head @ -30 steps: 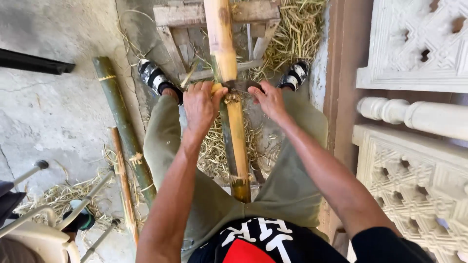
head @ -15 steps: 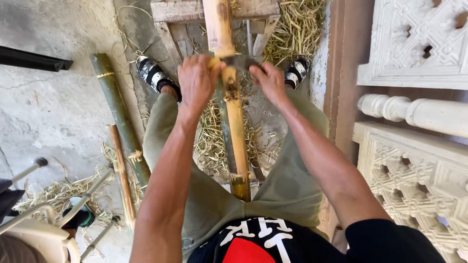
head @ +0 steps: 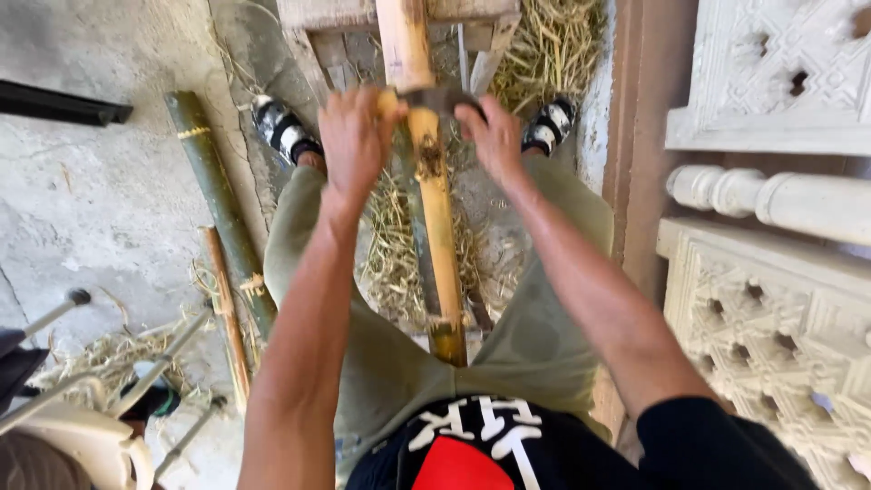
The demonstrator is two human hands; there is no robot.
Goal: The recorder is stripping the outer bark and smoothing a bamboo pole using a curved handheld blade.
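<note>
Two-handed blade on a bamboo pole, seated worker, centre of frame.

Left hand (head: 356, 136) and right hand (head: 494, 136) are each clenched on one end of a dark drawknife (head: 442, 98) laid across the yellow bamboo pole (head: 437, 209), which runs from a wooden bench (head: 313, 14) at the top centre down between the knees. Shavings (head: 395, 245) lie beneath; a green bamboo length (head: 218, 204) lies at left. Risk: the blade may catch at the node just below it and jump toward the legs.

The bamboo pole (head: 434, 195) is yellow-tan with dark brown nodes. The trousers (head: 381, 363) are olive green. The shoes (head: 283, 129) are black and white. A green bamboo stalk (head: 220, 207) lies on the grey concrete floor (head: 91, 209). The carved panels (head: 771, 318) are cream-white.
</note>
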